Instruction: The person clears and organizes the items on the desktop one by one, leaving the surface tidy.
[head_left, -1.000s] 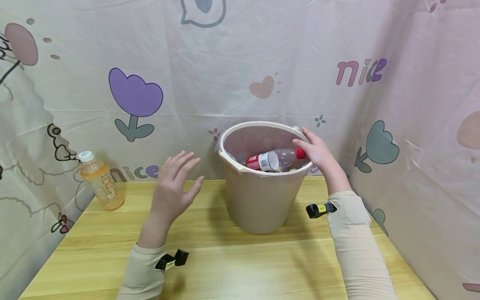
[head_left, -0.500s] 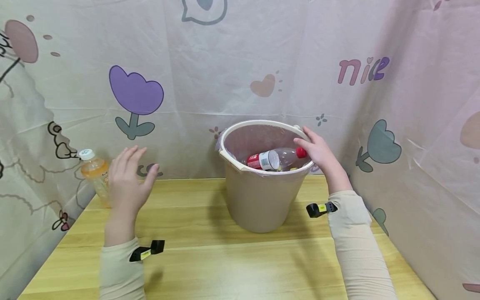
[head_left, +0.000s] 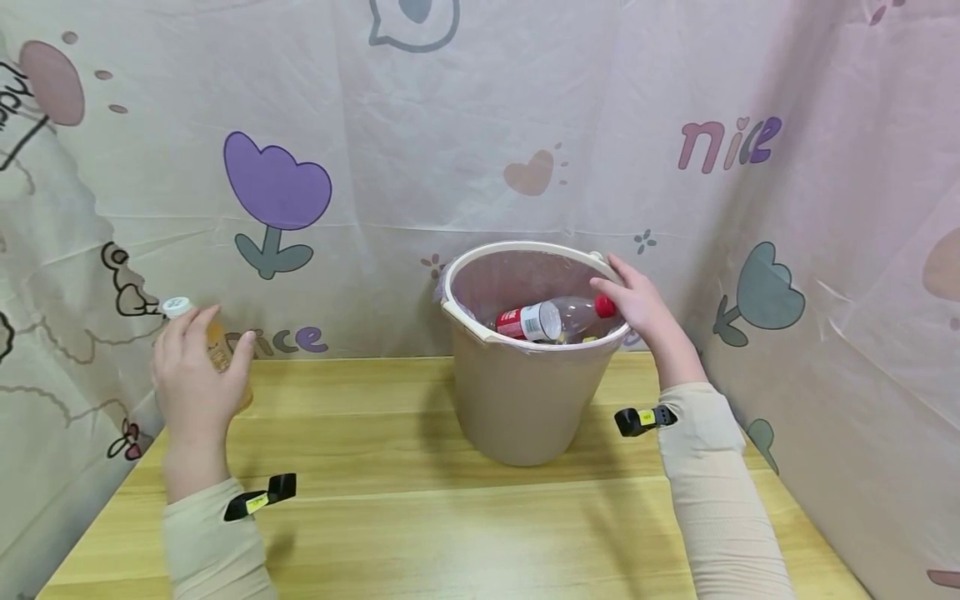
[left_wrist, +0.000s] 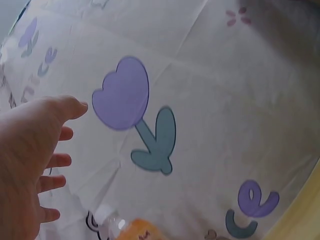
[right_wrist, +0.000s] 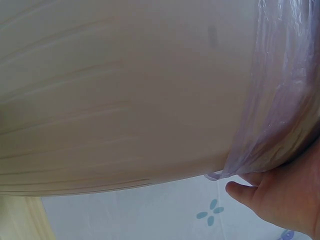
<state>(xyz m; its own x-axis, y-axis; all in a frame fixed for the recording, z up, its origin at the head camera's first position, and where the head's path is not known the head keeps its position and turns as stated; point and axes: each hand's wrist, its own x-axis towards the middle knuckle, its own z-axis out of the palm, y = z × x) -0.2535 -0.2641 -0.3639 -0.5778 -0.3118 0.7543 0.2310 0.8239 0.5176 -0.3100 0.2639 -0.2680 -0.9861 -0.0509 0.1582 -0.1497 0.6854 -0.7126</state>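
A small bottle of orange drink with a white cap [head_left: 177, 307] leans slightly at the far left of the table, mostly hidden behind my left hand [head_left: 197, 375]. That hand is raised with fingers spread and thumb apart; in the left wrist view the bottle [left_wrist: 142, 231] shows only at the bottom edge, beyond the fingers. My right hand [head_left: 641, 304] holds the rim of a beige trash bin [head_left: 517, 408], thumb on the inner side. A clear plastic liner [right_wrist: 275, 100] folds over the rim in the right wrist view. The fingers' far side is partly hidden there.
Inside the bin lie a bottle with a red label [head_left: 528, 322] and a clear bottle with a red cap [head_left: 573, 312]. The wooden table [head_left: 420, 533] is bordered by a printed cloth backdrop [head_left: 420, 150] behind and at both sides.
My left hand has moved left across the table to the orange drink bottle, now covering much of it. The right hand has stayed on the bin's rim.
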